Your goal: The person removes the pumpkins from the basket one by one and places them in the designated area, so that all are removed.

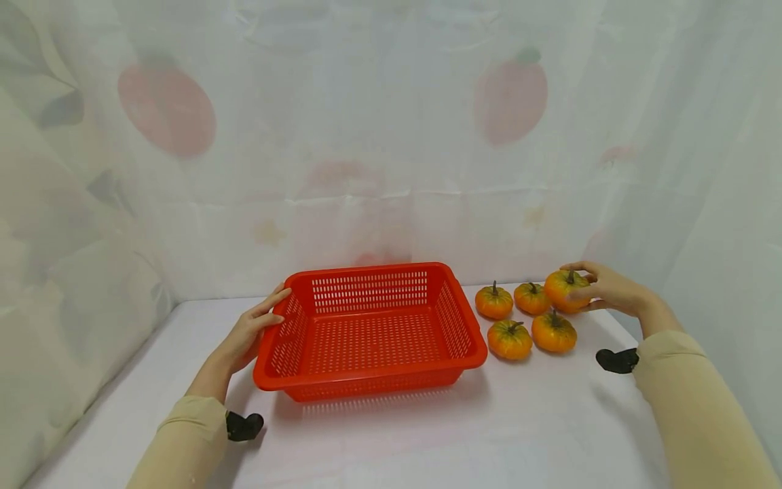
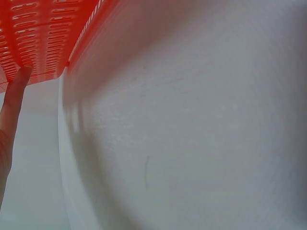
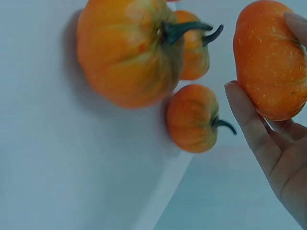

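A red plastic basket (image 1: 373, 375) with slotted walls sits on the table. My left hand (image 1: 246, 336) holds its left rim, with fingers over the edge; in the left wrist view one finger (image 2: 15, 98) touches the basket's slotted outer wall (image 2: 41, 40). At the right, my right hand (image 1: 617, 288) grips a small orange pumpkin (image 1: 565, 293). The right wrist view shows this pumpkin (image 3: 268, 62) between thumb and fingers, apart from the others. Beside it on the table are several more pumpkins (image 1: 510, 340), orange with greenish tops and dark stems.
The table (image 1: 391, 448) has a white cover. A pale curtain (image 1: 391, 136) with faded fruit prints hangs behind it, and pale fabric (image 1: 67, 272) stands along the left side. Dark wrist mounts (image 1: 244, 426) stick out from both sleeves.
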`<state>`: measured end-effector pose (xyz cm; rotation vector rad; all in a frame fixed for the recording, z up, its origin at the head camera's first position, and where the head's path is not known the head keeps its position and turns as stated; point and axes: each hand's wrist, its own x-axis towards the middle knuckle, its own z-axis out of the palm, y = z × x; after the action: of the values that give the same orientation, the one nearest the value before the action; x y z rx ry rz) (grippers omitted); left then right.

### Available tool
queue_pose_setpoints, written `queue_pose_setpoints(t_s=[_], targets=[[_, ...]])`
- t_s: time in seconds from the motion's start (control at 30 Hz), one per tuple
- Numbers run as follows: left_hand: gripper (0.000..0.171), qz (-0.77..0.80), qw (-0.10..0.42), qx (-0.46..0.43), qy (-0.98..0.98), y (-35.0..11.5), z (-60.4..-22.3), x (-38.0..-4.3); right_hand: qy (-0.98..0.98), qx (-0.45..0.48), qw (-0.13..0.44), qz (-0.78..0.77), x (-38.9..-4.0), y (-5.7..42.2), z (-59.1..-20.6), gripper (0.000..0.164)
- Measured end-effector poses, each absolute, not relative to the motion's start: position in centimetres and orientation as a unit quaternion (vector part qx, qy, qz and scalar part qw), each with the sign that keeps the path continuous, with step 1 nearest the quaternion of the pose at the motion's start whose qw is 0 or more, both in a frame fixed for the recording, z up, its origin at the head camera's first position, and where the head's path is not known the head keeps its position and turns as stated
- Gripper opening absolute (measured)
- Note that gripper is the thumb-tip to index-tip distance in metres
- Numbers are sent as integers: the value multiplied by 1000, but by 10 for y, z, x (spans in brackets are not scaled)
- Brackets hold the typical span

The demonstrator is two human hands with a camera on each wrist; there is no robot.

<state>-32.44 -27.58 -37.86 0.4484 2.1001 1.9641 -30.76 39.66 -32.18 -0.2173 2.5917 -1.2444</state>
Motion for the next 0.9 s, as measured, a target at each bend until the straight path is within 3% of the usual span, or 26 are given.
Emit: queue_pose_setpoints(t_s=[0.9], targets=[[61, 670, 118, 155, 716, -277, -380, -325, 906, 23, 131, -402, -282, 437, -378, 88]])
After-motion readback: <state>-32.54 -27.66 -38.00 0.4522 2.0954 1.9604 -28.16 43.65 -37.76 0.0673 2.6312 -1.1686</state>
